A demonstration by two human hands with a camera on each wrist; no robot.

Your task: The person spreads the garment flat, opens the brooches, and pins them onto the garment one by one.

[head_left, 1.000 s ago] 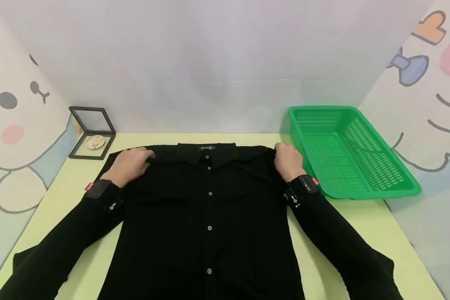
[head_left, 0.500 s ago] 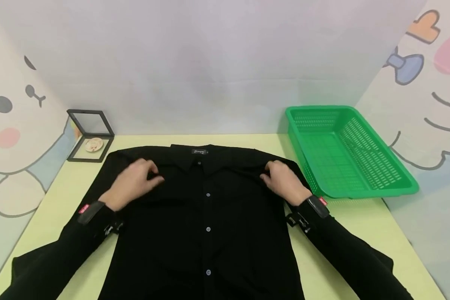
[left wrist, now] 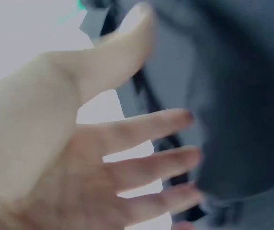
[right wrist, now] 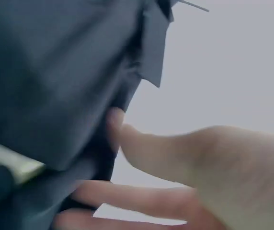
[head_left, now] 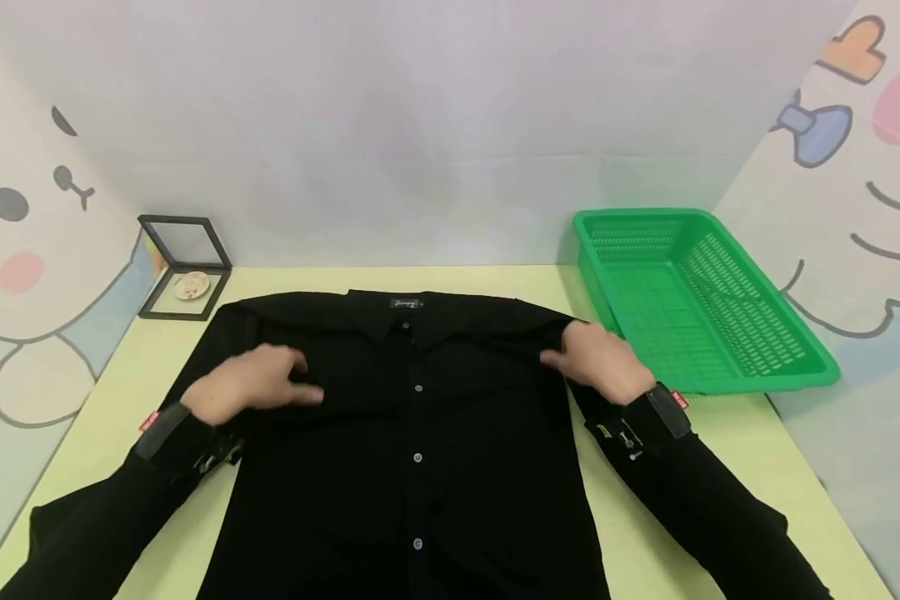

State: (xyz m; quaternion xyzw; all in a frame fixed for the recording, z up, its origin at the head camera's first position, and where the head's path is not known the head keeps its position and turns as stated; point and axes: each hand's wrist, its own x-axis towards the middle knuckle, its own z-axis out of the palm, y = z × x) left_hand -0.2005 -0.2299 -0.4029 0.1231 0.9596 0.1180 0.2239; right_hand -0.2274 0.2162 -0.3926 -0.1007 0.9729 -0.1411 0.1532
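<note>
- A black long-sleeved shirt [head_left: 363, 467] lies front up on a pale yellow table [head_left: 761, 450], collar at the far side, lower end running out of the head view.
- The left hand [head_left: 251, 382] is over the chest on the person's left, fingers spread, thumb apart, holding nothing. One second ago it was at the shoulder; now it is nearer the wearer of the camera.
- The right hand [head_left: 600, 358] is at the opposite shoulder and sleeve. Its thumb stands apart from extended fingers. The wrist view is blurred, so I cannot tell whether it touches the cloth. Half a second ago it was further in over the chest; now it is closer to the basket.
- The neck label [head_left: 407, 304] sits slightly further left than a second ago.
- Unchanged: the green basket [head_left: 682, 321] at the far right and the black-edged case [head_left: 172, 317] at the far left, a round disc [head_left: 192, 286] in it.
</note>
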